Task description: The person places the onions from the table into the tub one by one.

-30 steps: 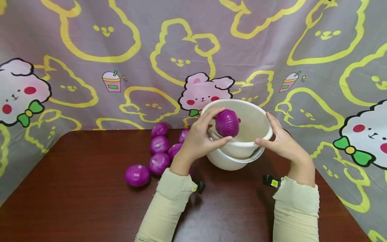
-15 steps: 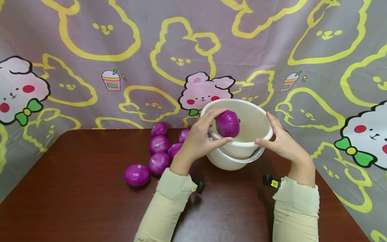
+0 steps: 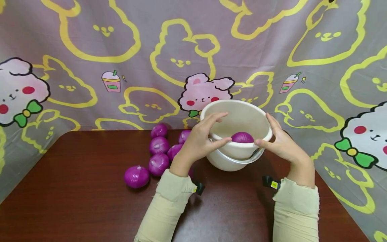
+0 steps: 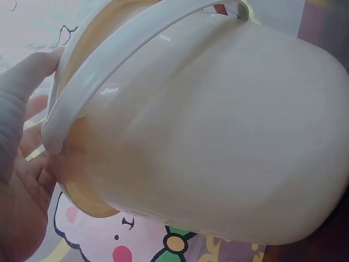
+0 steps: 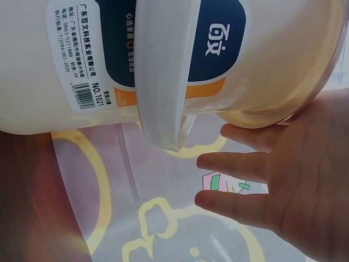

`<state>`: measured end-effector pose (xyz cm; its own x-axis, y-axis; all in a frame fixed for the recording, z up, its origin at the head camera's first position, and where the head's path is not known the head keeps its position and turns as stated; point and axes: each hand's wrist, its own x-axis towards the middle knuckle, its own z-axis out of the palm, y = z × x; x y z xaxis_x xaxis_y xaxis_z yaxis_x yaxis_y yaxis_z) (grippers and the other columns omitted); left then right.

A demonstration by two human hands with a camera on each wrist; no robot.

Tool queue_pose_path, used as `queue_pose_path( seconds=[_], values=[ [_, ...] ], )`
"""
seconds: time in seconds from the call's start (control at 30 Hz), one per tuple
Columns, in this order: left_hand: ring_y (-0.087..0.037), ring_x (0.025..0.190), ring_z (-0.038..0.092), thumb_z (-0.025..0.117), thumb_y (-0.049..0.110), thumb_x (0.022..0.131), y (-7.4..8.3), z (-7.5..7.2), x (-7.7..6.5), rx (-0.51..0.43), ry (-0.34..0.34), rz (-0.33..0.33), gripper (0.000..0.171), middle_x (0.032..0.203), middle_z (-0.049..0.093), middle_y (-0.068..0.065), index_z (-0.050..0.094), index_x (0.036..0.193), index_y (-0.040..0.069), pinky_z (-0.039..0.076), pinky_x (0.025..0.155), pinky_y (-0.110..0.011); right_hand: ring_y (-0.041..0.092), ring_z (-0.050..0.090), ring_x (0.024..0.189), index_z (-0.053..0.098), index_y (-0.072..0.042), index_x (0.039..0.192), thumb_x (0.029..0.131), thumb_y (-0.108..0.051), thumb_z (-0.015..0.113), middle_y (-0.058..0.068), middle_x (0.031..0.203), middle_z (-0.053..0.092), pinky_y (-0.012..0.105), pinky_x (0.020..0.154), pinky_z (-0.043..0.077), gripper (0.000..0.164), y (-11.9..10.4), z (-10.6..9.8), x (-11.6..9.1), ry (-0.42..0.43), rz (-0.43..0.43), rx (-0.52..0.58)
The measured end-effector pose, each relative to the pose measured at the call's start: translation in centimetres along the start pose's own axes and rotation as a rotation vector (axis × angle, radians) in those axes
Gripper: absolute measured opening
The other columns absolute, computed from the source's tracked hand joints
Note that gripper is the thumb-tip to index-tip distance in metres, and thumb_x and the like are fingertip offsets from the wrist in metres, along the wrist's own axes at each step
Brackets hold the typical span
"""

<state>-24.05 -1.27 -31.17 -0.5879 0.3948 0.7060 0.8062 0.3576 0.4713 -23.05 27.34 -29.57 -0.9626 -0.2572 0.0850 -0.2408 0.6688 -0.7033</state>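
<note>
A tall cream bucket with a handle stands on the table, and one purple onion lies inside it, its lower part hidden by the near wall. My left hand is at the bucket's left side, fingers spread over the opening and thumb at the rim, holding nothing. On the opposite side, my right hand rests against the rim with thumb and index fingertip apart. The right wrist view shows straight fingers along the bucket's outside. Several more purple onions sit to the left.
The dark brown wooden table ends at a patterned cloth hanging behind it. A printed label is on the bucket's outside. Part of the onion group is hidden behind my left forearm.
My left hand has let go of the onion, which has dropped from between its fingers into the bucket. The right hand has stayed at the rim.
</note>
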Motion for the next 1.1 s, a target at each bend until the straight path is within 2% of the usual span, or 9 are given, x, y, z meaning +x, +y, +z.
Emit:
queue_pose_path(
  seconds=[0.13,0.3,0.47,0.63,0.87,1.0,1.1],
  values=[
    [-0.017,0.122,0.057,0.079,0.028,0.085,0.2,-0.2,0.0,0.003,-0.035,0.007,0.063,0.136,0.059,-0.006,0.052,0.139,0.009,0.050,0.100,-0.030,0.049,0.015,0.147,-0.004,-0.013,0.160,0.085,-0.038,0.072,0.019,0.167,-0.001,0.073,0.112,0.021,0.110,0.0,0.0,0.0,0.002,-0.009,-0.010],
    [-0.017,0.131,0.053,0.076,0.028,0.088,0.6,-0.4,-0.1,0.004,-0.079,0.020,0.057,0.139,0.058,-0.008,0.055,0.137,0.008,0.041,0.113,-0.026,0.049,0.014,0.148,-0.004,-0.014,0.160,0.086,-0.038,0.072,0.018,0.167,-0.002,0.073,0.111,0.021,0.109,0.0,-0.1,-0.1,0.002,-0.009,-0.011],
    [-0.019,0.139,0.046,0.074,0.030,0.090,1.0,-0.7,-0.4,0.039,-0.108,0.020,0.057,0.143,0.056,-0.008,0.054,0.139,0.008,0.037,0.117,-0.031,0.049,0.013,0.148,-0.004,-0.013,0.160,0.086,-0.038,0.072,0.019,0.167,-0.002,0.074,0.112,0.020,0.109,0.0,-0.1,-0.1,-0.001,-0.011,-0.012],
    [-0.022,0.152,0.028,0.073,0.030,0.090,1.1,-1.0,-0.6,0.043,-0.102,0.006,0.061,0.152,0.048,-0.007,0.050,0.143,0.010,0.029,0.122,-0.037,0.049,0.012,0.149,-0.005,-0.014,0.160,0.086,-0.038,0.071,0.019,0.167,-0.003,0.074,0.112,0.019,0.109,0.1,-0.1,-0.1,-0.007,-0.006,-0.007],
    [-0.024,0.154,0.021,0.072,0.032,0.091,1.0,-2.1,-0.8,0.086,-0.092,0.011,0.066,0.157,0.041,-0.007,0.047,0.147,0.008,0.024,0.124,-0.040,0.049,0.012,0.148,-0.005,-0.016,0.160,0.087,-0.037,0.071,0.018,0.167,-0.003,0.075,0.110,0.020,0.108,0.0,-0.1,-0.1,-0.011,-0.004,0.004],
    [-0.020,0.155,0.014,0.072,0.037,0.090,1.2,-3.0,-1.1,0.143,-0.091,-0.008,0.074,0.161,0.036,-0.004,0.040,0.152,0.011,0.022,0.124,-0.044,0.049,0.012,0.148,-0.005,-0.016,0.160,0.087,-0.036,0.070,0.017,0.167,-0.003,0.076,0.110,0.020,0.107,-0.1,-0.1,-0.1,-0.011,-0.001,-0.003],
    [-0.020,0.156,0.010,0.071,0.044,0.089,1.3,-3.5,-1.3,0.193,-0.102,-0.037,0.083,0.164,0.029,0.000,0.031,0.157,0.016,0.022,0.122,-0.053,0.050,0.013,0.148,-0.005,-0.014,0.160,0.087,-0.038,0.070,0.019,0.167,-0.002,0.075,0.110,0.021,0.108,-0.1,-0.1,-0.1,-0.009,-0.006,-0.016]
  ],
)
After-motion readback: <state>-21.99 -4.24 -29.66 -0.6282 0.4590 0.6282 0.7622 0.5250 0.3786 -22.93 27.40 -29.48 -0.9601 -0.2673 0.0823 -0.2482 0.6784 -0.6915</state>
